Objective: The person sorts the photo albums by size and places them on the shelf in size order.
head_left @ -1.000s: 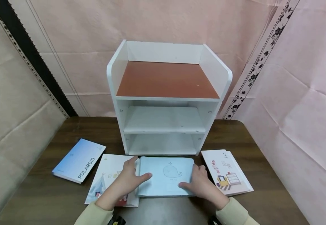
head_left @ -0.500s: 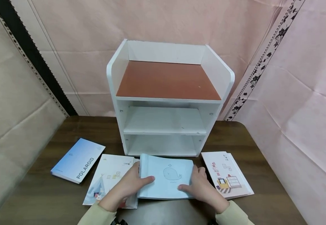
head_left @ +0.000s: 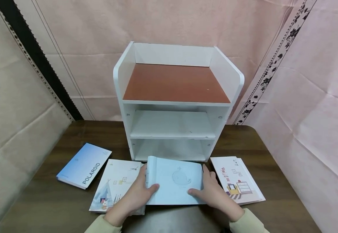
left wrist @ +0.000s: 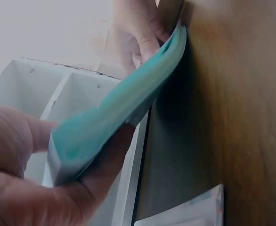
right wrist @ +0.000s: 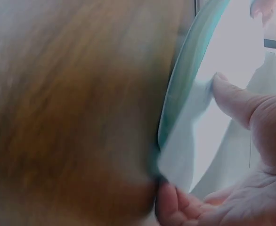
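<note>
A light blue book with a small whale drawing is held between both hands, in front of the white shelf unit. My left hand grips its left edge, thumb on the cover and fingers beneath, as the left wrist view shows. At the right edge my right hand grips it the same way, its thumb across the cover. The book looks bowed in the left wrist view, its left side raised off the tabletop. Under my left forearm lies a white illustrated book, partly hidden.
The white shelf unit with a brown top board stands behind the books. A blue POLAROID book lies at the left on the wooden table. White books lie stacked at the right. Pink cloth hangs around the table.
The blue book has come up off the table, left side first, and its far edge is nearer the shelf. Both hands now grip its edges more firmly; the other books stay put.
</note>
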### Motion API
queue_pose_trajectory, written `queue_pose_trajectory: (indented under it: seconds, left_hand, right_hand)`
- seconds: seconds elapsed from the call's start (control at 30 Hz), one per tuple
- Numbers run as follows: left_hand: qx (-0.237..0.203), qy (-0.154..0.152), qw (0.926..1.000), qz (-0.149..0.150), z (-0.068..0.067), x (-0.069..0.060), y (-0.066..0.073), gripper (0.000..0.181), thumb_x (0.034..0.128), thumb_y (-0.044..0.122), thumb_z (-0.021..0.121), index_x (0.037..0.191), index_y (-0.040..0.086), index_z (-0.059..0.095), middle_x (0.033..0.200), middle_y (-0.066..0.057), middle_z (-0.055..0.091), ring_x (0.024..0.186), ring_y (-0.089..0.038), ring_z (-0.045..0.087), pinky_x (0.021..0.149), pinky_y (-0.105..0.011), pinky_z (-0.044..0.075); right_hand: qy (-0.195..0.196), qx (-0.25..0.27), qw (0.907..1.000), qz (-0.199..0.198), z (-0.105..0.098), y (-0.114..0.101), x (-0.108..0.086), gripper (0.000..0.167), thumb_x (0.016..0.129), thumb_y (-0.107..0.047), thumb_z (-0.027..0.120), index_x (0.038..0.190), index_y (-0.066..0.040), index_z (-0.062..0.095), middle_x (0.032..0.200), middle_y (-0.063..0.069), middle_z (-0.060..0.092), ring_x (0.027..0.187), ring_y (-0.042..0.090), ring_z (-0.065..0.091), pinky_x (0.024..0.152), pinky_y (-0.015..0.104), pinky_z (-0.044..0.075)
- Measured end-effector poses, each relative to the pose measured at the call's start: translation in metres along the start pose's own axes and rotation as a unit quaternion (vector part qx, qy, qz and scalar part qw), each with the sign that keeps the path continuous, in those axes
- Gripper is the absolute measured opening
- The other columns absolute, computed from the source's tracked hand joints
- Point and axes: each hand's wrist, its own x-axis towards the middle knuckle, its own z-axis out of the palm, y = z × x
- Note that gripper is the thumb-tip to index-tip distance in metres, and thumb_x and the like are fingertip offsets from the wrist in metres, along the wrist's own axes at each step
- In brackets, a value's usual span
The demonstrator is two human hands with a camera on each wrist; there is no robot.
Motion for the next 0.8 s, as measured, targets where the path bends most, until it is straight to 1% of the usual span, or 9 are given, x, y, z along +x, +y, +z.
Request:
queue_pose_trajectory:
  seconds: [0.13,0.3,0.37,0.47,0.5,0.57,0.67,0.73,0.8]
  left_hand:
    - [-0.06,0.003,0.9982,0.001,-0.001,-0.003,0.004,0.07,0.0945,0.006,0.059,0.152,0.011,0.018,0.148,-0.024,0.031,0.124,-0.036,0.043,0.092,-0.047,0.046]
    - [-0.138,-0.034,0.9898,0.01,-0.005,-0.011,0.011,0.06,0.0971,0.004,0.054,0.15,0.011,0.026,0.139,-0.02,0.045,0.112,-0.03,0.057,0.082,-0.04,0.054]
    - [-0.156,-0.048,0.9864,0.015,-0.008,-0.014,0.014,0.057,0.0977,0.004,0.053,0.148,0.011,0.029,0.135,-0.019,0.05,0.107,-0.029,0.061,0.08,-0.04,0.055]
    - [-0.162,-0.061,0.9846,0.025,-0.013,-0.018,0.018,0.053,0.0985,0.005,0.053,0.147,0.014,0.032,0.129,-0.017,0.055,0.103,-0.029,0.064,0.078,-0.041,0.056]
    - [-0.162,-0.062,0.9843,0.029,-0.014,-0.019,0.019,0.053,0.0985,0.006,0.053,0.146,0.014,0.033,0.128,-0.017,0.056,0.103,-0.029,0.064,0.078,-0.042,0.056]
    - [-0.167,-0.061,0.9836,0.033,-0.016,-0.02,0.021,0.052,0.0986,0.006,0.053,0.146,0.016,0.034,0.127,-0.017,0.056,0.101,-0.03,0.065,0.077,-0.043,0.056]
    - [-0.172,-0.041,0.9834,0.039,-0.018,-0.02,0.021,0.052,0.0979,0.004,0.054,0.145,0.016,0.035,0.127,-0.019,0.056,0.1,-0.031,0.065,0.076,-0.042,0.057]
    - [-0.178,-0.026,0.9829,0.038,-0.019,-0.02,0.021,0.052,0.0972,0.003,0.054,0.144,0.017,0.036,0.127,-0.02,0.056,0.1,-0.032,0.065,0.076,-0.043,0.057]
    - [-0.182,-0.01,0.9825,0.038,-0.019,-0.021,0.02,0.053,0.0966,0.003,0.055,0.144,0.018,0.037,0.126,-0.02,0.057,0.1,-0.032,0.065,0.077,-0.042,0.057]
  right_hand:
    - [0.012,0.024,0.9996,-0.01,-0.004,0.002,-0.003,0.116,0.076,-0.058,0.075,0.153,0.0,0.01,0.142,0.03,0.034,0.127,0.037,0.043,0.1,0.053,0.04]
    - [0.005,0.07,0.9973,-0.019,-0.011,0.001,-0.008,0.104,0.087,-0.056,0.065,0.153,0.001,0.008,0.147,0.027,0.033,0.131,0.035,0.04,0.103,0.051,0.038]
    - [0.004,0.092,0.9955,-0.022,-0.014,0.0,-0.01,0.099,0.09,-0.055,0.061,0.152,0.0,0.008,0.142,0.026,0.04,0.126,0.033,0.046,0.1,0.048,0.042]
    - [0.003,0.126,0.9917,-0.026,-0.016,-0.002,-0.012,0.095,0.091,-0.055,0.059,0.152,-0.002,0.009,0.127,0.022,0.053,0.111,0.027,0.057,0.086,0.044,0.051]
    - [0.001,0.138,0.99,-0.029,-0.016,-0.002,-0.012,0.094,0.092,-0.054,0.058,0.152,-0.002,0.009,0.126,0.021,0.054,0.11,0.026,0.057,0.084,0.042,0.051]
    - [-0.004,0.161,0.9863,-0.036,-0.015,-0.002,-0.012,0.092,0.093,-0.052,0.057,0.153,-0.002,0.007,0.13,0.023,0.052,0.114,0.027,0.055,0.087,0.043,0.051]
    - [-0.008,0.191,0.9808,-0.037,-0.014,0.0,-0.012,0.091,0.094,-0.051,0.056,0.153,-0.003,0.007,0.136,0.024,0.05,0.121,0.028,0.052,0.092,0.044,0.049]
    - [-0.002,0.21,0.9772,-0.032,-0.013,0.001,-0.012,0.086,0.095,-0.048,0.057,0.152,-0.003,0.012,0.133,0.02,0.054,0.12,0.025,0.053,0.092,0.042,0.049]
    - [0.008,0.227,0.9734,-0.028,-0.012,0.001,-0.013,0.075,0.096,-0.043,0.058,0.149,-0.003,0.024,0.124,0.014,0.061,0.111,0.02,0.058,0.088,0.037,0.051]
